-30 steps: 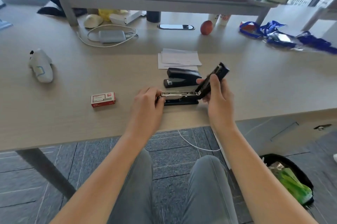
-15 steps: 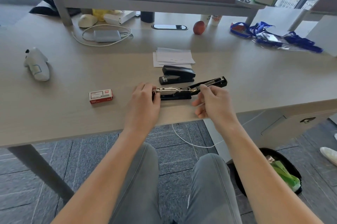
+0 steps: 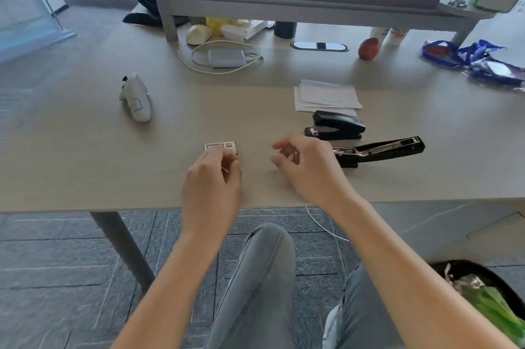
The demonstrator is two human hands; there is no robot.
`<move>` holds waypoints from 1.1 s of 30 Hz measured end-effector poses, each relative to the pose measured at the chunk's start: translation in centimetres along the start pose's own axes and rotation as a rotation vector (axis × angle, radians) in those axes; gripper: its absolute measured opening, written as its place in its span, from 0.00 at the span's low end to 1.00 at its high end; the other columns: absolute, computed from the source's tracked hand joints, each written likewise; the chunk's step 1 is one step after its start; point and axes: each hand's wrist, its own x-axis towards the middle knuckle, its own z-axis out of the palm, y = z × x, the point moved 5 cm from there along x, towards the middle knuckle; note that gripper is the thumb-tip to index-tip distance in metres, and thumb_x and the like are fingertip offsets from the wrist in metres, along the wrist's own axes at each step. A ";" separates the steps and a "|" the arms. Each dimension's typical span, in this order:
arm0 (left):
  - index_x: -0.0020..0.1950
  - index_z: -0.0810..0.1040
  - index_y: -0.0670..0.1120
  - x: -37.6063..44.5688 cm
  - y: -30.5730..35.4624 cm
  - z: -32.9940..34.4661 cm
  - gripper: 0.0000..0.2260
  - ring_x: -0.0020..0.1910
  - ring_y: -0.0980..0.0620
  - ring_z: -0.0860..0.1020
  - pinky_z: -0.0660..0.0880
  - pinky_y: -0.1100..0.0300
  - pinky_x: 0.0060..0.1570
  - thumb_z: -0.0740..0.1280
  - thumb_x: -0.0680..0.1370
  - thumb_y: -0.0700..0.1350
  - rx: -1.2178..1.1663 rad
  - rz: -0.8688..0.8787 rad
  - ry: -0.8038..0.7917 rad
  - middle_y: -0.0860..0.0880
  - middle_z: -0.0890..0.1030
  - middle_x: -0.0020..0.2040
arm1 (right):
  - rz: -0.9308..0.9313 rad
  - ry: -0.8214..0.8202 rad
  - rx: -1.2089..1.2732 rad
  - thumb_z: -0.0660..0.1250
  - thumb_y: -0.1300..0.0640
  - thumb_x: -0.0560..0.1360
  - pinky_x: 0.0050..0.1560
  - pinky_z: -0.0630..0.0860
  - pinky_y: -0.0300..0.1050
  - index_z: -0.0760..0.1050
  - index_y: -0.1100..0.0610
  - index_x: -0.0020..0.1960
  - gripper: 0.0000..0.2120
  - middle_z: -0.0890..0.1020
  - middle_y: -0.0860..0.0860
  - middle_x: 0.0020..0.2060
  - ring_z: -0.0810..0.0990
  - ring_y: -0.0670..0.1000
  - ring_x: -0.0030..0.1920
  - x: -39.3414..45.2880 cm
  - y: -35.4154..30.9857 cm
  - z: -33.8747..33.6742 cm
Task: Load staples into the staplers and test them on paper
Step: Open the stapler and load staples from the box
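Note:
A small red and white staple box point(image 3: 220, 146) lies on the desk point(image 3: 85, 155). My left hand point(image 3: 216, 178) is at its near side, fingers curled round its edge and hiding part of it. My right hand point(image 3: 306, 167) hovers between the box and the open stapler point(image 3: 383, 150), fingers loosely curled and holding nothing. That black stapler lies with its lid swung back to the right and its metal magazine bare. A second black stapler point(image 3: 338, 125) sits closed just behind it. Behind both lies a small stack of white paper point(image 3: 326, 93).
A white handheld controller point(image 3: 136, 98) lies at the left. Further back are a grey charger with a looped cable point(image 3: 225, 57), a red fruit point(image 3: 368, 48) and blue lanyards point(image 3: 468, 59). A partition stands along the back. A black bin point(image 3: 488, 292) sits on the floor at my right.
Both hands have let go of the open stapler. My left hand moved left to the staple box, and my right hand moved left off the lid, which now lies folded back.

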 end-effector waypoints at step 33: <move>0.67 0.76 0.48 3.0 -1.5 1.5 0.20 0.64 0.45 0.72 0.68 0.48 0.60 0.67 0.75 0.44 0.235 0.172 -0.131 0.49 0.78 0.63 | -0.227 -0.165 -0.081 0.73 0.57 0.77 0.51 0.80 0.49 0.76 0.49 0.66 0.19 0.82 0.45 0.48 0.81 0.47 0.43 2.6 -2.4 3.5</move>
